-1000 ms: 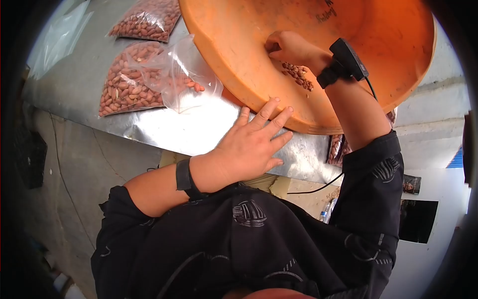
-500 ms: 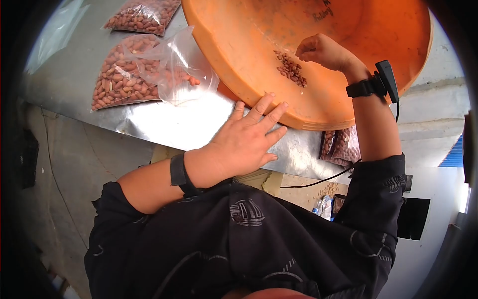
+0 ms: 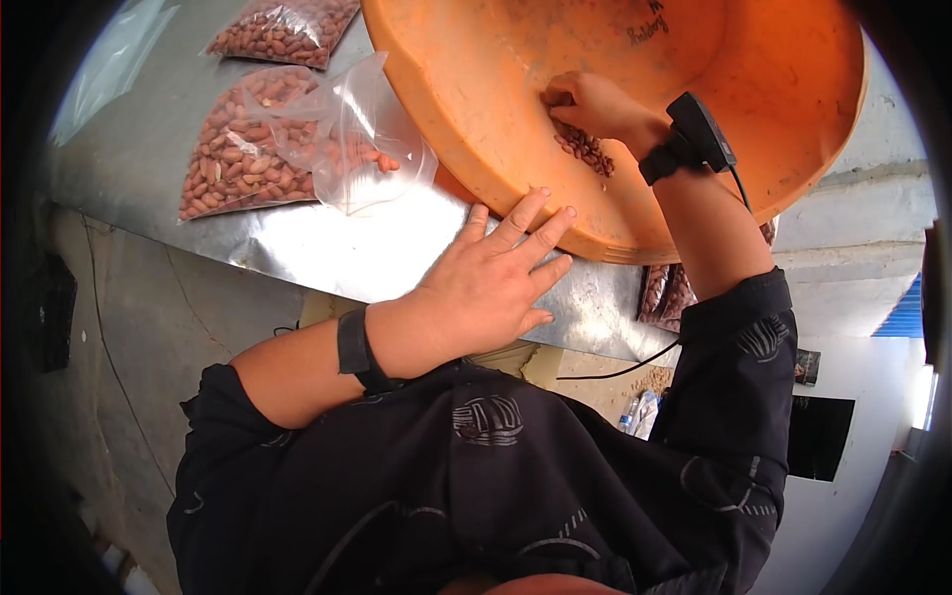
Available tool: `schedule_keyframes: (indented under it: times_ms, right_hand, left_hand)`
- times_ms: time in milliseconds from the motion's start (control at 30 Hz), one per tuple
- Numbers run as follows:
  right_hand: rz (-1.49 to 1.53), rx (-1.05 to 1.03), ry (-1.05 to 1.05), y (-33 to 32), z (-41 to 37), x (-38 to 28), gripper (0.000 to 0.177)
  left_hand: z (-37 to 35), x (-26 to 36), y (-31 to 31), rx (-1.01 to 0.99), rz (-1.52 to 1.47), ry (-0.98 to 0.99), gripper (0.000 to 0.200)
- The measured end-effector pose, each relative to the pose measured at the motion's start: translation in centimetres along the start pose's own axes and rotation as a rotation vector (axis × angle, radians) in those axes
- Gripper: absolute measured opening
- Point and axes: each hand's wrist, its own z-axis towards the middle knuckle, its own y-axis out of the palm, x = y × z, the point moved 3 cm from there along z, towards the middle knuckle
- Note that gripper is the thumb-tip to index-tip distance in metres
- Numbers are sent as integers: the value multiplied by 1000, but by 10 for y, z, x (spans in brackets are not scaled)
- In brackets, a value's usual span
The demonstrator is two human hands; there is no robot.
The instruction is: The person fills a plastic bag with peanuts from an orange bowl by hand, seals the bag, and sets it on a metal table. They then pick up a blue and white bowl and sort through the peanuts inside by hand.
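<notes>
A large orange tub [image 3: 476, 129] leans with its near rim toward me on a metal-topped table. My left hand [image 3: 476, 288] lies with spread fingers, their tips resting on that rim. Inside the tub, my right hand [image 3: 603, 107] has its fingers curled down beside a small heap of reddish-brown peanuts [image 3: 587, 152]. Its fingertips are partly hidden, so whatever they hold does not show. To the left of the tub lies a clear plastic bag of peanuts [image 3: 233, 164], its loose top part reaching toward the tub.
Another bag of peanuts [image 3: 283, 35] lies farther back on the metal table [image 3: 119, 188]. More bagged peanuts [image 3: 659, 296] sit below the tub's right side. A black cable [image 3: 615, 375] runs from the device [image 3: 702, 129] on my right wrist.
My right hand has moved left and slightly down, to the upper end of the peanut heap, covering part of it. My left hand stays on the rim.
</notes>
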Motion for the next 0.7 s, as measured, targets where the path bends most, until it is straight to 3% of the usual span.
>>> schedule_keyframes:
  times_ms: [133, 233, 433, 533, 700]
  right_hand:
    - [-95, 6, 20, 7, 5, 14, 21]
    - [-120, -116, 145, 6, 1, 22, 19]
    - [-23, -206, 213, -7, -23, 28, 17]
    - [30, -196, 118, -11, -37, 29, 17]
    - [57, -278, 259, -23, -61, 7, 18]
  left_hand:
    - [0, 0, 0, -4, 2, -5, 50]
    - [0, 0, 0, -7, -7, -7, 51]
    - [0, 0, 0, 3, -3, -5, 51]
    - [0, 0, 0, 3, 8, -3, 51]
    - [0, 1, 1, 3, 19, -3, 50]
